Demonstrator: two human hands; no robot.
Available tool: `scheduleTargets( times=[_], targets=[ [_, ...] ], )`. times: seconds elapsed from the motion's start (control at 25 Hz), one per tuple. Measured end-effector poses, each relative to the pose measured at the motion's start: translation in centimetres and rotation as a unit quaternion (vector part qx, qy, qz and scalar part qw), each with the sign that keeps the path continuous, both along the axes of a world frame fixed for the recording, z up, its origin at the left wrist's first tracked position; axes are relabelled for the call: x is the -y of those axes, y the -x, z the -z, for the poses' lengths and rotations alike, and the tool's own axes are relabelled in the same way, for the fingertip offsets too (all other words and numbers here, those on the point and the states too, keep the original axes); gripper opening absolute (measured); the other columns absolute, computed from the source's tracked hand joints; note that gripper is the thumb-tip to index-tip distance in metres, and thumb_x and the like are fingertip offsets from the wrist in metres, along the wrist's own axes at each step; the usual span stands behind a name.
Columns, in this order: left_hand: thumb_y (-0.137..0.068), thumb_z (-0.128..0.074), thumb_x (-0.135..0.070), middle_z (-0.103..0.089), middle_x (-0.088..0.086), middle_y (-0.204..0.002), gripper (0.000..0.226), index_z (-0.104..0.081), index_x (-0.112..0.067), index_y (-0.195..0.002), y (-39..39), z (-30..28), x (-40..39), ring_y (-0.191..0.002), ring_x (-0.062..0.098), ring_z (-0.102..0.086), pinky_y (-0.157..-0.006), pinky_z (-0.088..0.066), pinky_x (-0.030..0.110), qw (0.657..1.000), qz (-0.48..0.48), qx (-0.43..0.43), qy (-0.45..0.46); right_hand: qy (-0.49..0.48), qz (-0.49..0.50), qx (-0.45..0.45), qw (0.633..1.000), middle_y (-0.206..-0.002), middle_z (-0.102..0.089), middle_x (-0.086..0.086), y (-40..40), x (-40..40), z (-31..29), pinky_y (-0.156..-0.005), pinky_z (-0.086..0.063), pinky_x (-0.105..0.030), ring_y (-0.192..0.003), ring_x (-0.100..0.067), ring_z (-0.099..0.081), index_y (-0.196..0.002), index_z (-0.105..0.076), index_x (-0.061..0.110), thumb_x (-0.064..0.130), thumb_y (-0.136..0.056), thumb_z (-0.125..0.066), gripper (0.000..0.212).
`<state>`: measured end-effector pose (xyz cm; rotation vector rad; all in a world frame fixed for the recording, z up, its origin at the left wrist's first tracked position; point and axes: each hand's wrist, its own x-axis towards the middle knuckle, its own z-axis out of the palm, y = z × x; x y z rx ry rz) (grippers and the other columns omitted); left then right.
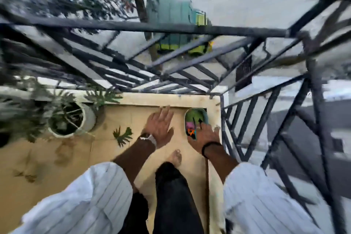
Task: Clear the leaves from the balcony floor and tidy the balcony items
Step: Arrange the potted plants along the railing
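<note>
Right hand: grip apparently on the oval teal-rimmed tray of coloured items, blurred. Left hand: fingers spread, empty. Green lobed leaf on tan balcony floor.

No readable text, labels or numbers anywhere in view.

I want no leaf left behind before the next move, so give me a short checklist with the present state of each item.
1. Left hand free to pick: ok, fingers spread, holding nothing.
2. Green leaf lifted off the floor: not ok, it lies beside the potted plant.
3. Right hand free: cannot tell, it rests at the colourful tub in the corner; blur hides any grip.
4. Brown marks at lower left are leaves: cannot tell, blurred.
5. Bare foot off the leaf: ok.
</note>
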<state>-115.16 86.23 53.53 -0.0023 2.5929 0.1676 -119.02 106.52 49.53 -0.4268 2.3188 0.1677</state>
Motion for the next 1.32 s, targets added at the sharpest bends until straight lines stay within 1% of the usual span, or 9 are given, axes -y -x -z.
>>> scheduleTargets(
  times=[0.2,0.32,0.4,0.48,0.64,0.72,0.88,1.12,1.32],
  targets=[
    [-0.098,-0.04,-0.045,0.0,0.004,-0.167,0.075,-0.006,-0.017,-0.159,-8.5,-9.5,6.5,-0.153,0.027,-0.005,-0.119,-0.021,0.044,0.99,-0.117,-0.08,0.005,0.009,-0.116,-0.06,0.991,-0.154,-0.032,-0.011,-3.1,9.1,-9.7,-0.111,-0.022,-0.059,-0.139,-0.033,-0.032,-0.152,-0.029,0.018,0.074,-0.09,-0.027,0.085],
    [-0.097,-0.043,-0.046,-0.006,0.006,-0.167,0.077,-0.009,-0.017,-0.159,-16.8,-11.6,11.5,-0.152,0.029,-0.009,-0.119,-0.021,0.045,0.971,-0.215,-0.101,0.036,0.017,-0.204,-0.08,0.976,-0.15,-0.037,-0.011,-8.0,15.5,-12.3,-0.108,-0.024,-0.059,-0.135,-0.033,-0.036,-0.152,-0.029,0.018,0.074,-0.089,-0.03,0.084],
    [-0.096,-0.044,-0.045,-0.009,0.005,-0.166,0.076,-0.011,-0.018,-0.159,-23.7,-12.1,14.7,-0.152,0.029,-0.01,-0.118,-0.017,0.043,0.951,-0.285,-0.111,0.05,0.04,-0.261,-0.091,0.96,-0.144,-0.043,-0.011,-12.6,19.9,-13.7,-0.105,-0.027,-0.057,-0.13,-0.032,-0.041,-0.147,-0.036,0.019,0.072,-0.089,-0.032,0.078],
    [-0.094,-0.047,-0.044,-0.015,0.006,-0.165,0.075,-0.016,-0.02,-0.158,-31.3,-12.7,16.2,-0.151,0.031,-0.015,-0.116,-0.021,0.046,0.933,-0.342,-0.1,0.058,0.053,-0.31,-0.089,0.945,-0.141,-0.046,-0.01,-18.5,23.7,-14.8,-0.103,-0.028,-0.056,-0.128,-0.032,-0.043,-0.142,-0.04,0.022,0.07,-0.088,-0.034,0.073],
    [-0.089,-0.053,-0.045,-0.027,0.01,-0.161,0.076,-0.027,-0.016,-0.154,-44.7,-12.6,16.3,-0.145,0.034,-0.027,-0.11,-0.031,0.046,0.891,-0.443,-0.075,0.065,0.044,-0.428,-0.07,0.9,-0.157,-0.028,-0.01,-30.8,29.3,-14.8,-0.109,-0.023,-0.06,-0.14,-0.034,-0.031,-0.154,-0.023,0.023,0.07,-0.091,-0.031,0.078],
    [-0.089,-0.053,-0.044,-0.024,0.01,-0.162,0.077,-0.025,-0.016,-0.155,-50.8,-12.6,16.6,-0.146,0.035,-0.024,-0.113,-0.029,0.046,0.857,-0.507,-0.073,0.051,0.053,-0.486,-0.061,0.87,-0.16,-0.022,-0.009,-37.0,31.9,-15.2,-0.11,-0.018,-0.061,-0.143,-0.034,-0.026,-0.155,-0.018,0.023,0.068,-0.092,-0.031,0.079],
    [-0.093,-0.048,-0.046,-0.018,0.009,-0.163,0.075,-0.019,-0.016,-0.156,-61.4,-12.8,18.0,-0.148,0.035,-0.02,-0.115,-0.026,0.046,0.78,-0.617,-0.083,0.061,0.067,-0.602,-0.062,0.793,-0.157,-0.028,-0.011,-47.0,37.0,-16.0,-0.11,-0.021,-0.061,-0.141,-0.035,-0.029,-0.155,-0.019,0.022,0.068,-0.092,-0.033,0.079],
    [-0.094,-0.047,-0.045,-0.01,0.012,-0.165,0.078,-0.014,-0.015,-0.158,-75.2,-11.6,20.1,-0.15,0.035,-0.015,-0.118,-0.021,0.046,0.633,-0.766,-0.093,0.064,0.075,-0.734,-0.044,0.673,-0.158,-0.026,-0.009,-60.7,46.0,-15.6,-0.112,-0.019,-0.058,-0.141,-0.033,-0.029,-0.154,-0.019,0.021,0.067,-0.093,-0.034,0.078],
    [-0.092,-0.045,-0.047,-0.015,0.015,-0.164,0.08,-0.015,-0.014,-0.157,-84.3,-10.4,23.4,-0.149,0.035,-0.02,-0.119,-0.022,0.045,0.548,-0.832,-0.062,0.058,0.107,-0.78,-0.023,0.616,-0.156,-0.03,-0.008,-70.4,55.3,-14.9,-0.111,-0.025,-0.056,-0.139,-0.034,-0.034,-0.153,-0.022,0.019,0.068,-0.092,-0.034,0.079]
  ],
)
